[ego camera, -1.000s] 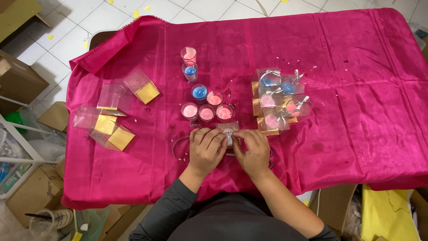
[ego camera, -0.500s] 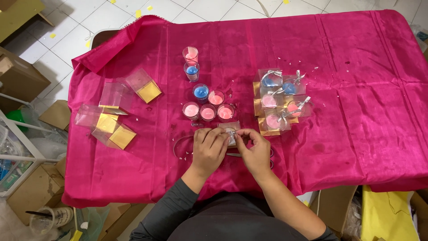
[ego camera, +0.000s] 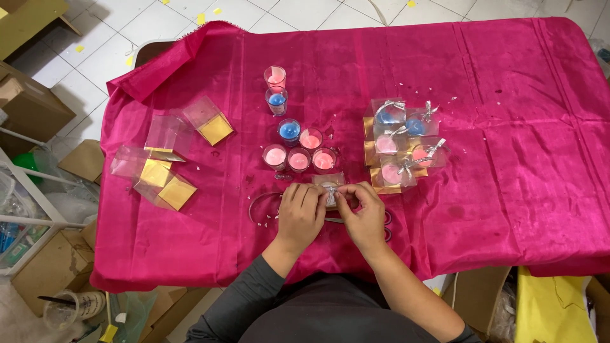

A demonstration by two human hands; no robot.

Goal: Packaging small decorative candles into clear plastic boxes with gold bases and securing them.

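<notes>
The small clear plastic box with a silver ribbon bow (ego camera: 329, 188) sits at the near edge of the magenta satin tablecloth (ego camera: 508, 127), pinched between your hands. Your left hand (ego camera: 301, 215) and right hand (ego camera: 363, 216) both close narrow fingertips on its ribbon. Since the earlier frames, hands and box have barely shifted. Just beyond stand pink and blue glass votive candles (ego camera: 298, 149).

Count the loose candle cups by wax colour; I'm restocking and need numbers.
Pink candle cups: 5
Blue candle cups: 2
Total: 7 loose cups on the magenta cloth, not counting boxed ones.
</notes>
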